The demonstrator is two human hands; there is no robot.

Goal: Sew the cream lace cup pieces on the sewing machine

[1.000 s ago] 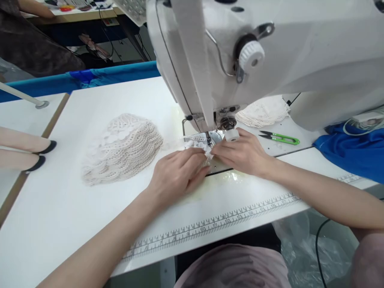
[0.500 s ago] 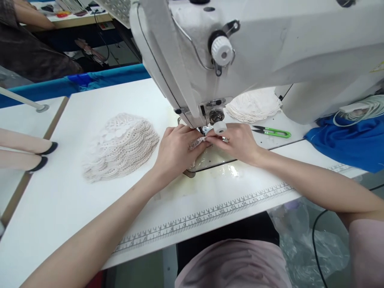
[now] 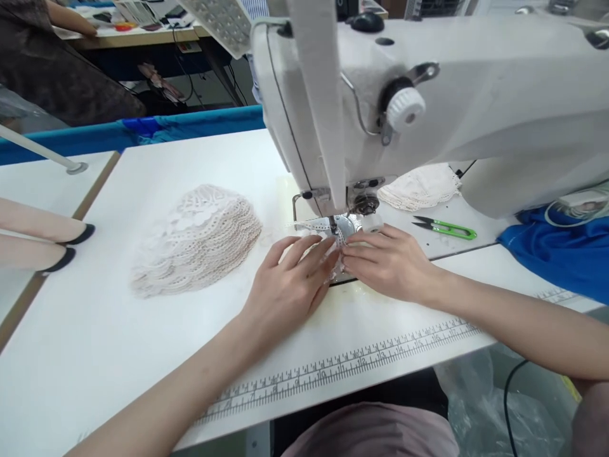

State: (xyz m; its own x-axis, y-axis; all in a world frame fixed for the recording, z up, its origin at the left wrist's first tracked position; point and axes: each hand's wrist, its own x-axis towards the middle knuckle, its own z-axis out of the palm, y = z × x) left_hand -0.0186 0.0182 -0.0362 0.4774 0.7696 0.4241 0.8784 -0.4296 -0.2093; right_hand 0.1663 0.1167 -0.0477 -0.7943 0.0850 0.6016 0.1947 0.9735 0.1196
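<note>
A small piece of white lace (image 3: pixel 340 240) lies under the needle area of a sewing machine (image 3: pixel 309 146). On its left side my left hand (image 3: pixel 290 279) has bent fingers pressing the lace by the presser foot. My right hand (image 3: pixel 387 263) faces it from the right, fingers together on the lace edge, the fingertips of both hands almost meeting. Part of the lace is hidden beneath the fingers. To the left lies a fanned stack of cream lace pieces (image 3: pixel 204 235). Behind the needle, more lace pieces (image 3: pixel 421 187) rest on the machine bed.
Green thread snips (image 3: pixel 447 228) lie right of my right hand. Blue cloth (image 3: pixel 556 244) is bunched at the far right. A printed ruler (image 3: pixel 333 374) runs along the table's front edge. Two doll-like legs (image 3: pixel 42 235) stick in from the left. Another person's arm (image 3: pixel 71 19) shows behind.
My fingers have shifted from a close pinch on the lace to lying flatter around it, and more lace shows by the needle. The view has moved, so the machine sits farther right.
</note>
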